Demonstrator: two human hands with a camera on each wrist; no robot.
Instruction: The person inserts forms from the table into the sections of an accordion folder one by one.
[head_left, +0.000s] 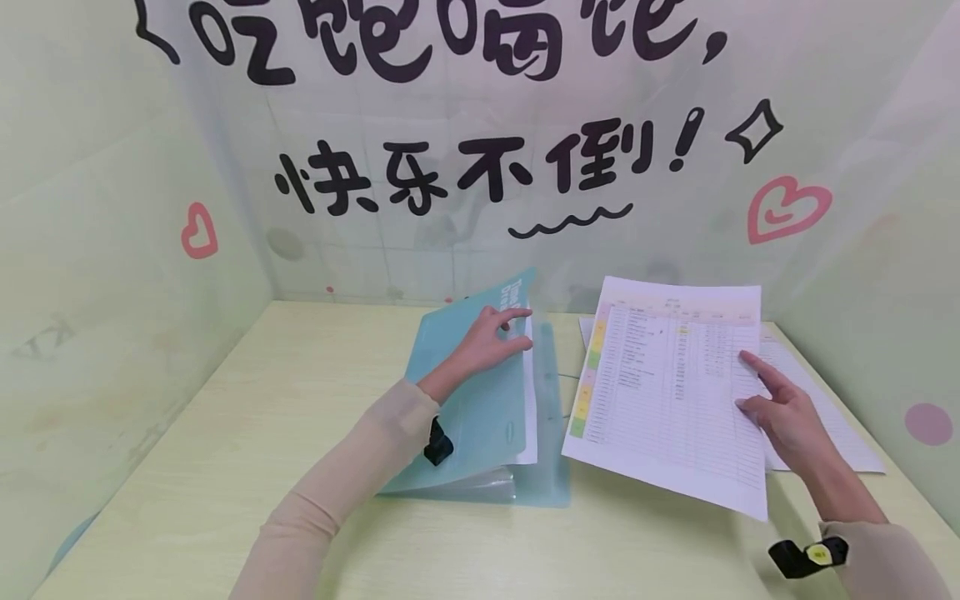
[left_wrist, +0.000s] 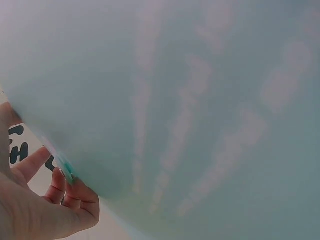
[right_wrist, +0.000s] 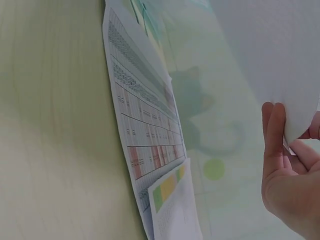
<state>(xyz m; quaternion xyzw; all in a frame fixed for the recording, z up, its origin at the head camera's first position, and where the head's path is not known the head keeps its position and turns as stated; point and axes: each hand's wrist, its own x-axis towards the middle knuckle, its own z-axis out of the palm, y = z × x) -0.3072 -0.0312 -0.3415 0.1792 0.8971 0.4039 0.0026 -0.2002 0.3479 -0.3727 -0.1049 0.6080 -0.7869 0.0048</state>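
Head view: the left grip (head_left: 480, 343) pinches the blue folder (head_left: 461, 408), which spreads beneath and left of it; the right grip (head_left: 791, 421) is clamped on the printed sheet (head_left: 667, 408), held up to its left. Loose papers (head_left: 821, 408) lie on the table (head_left: 285, 400) beneath that grip.

Left wrist view: fingers and thumb meet on the folder's edge.

Right wrist view: the sheet rises from the grip.

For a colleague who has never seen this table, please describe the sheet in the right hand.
On the pale table, look right of the blue folder. There the right hand pinches a printed sheet by its edge. Unlike the papers behind it, this one is lifted.
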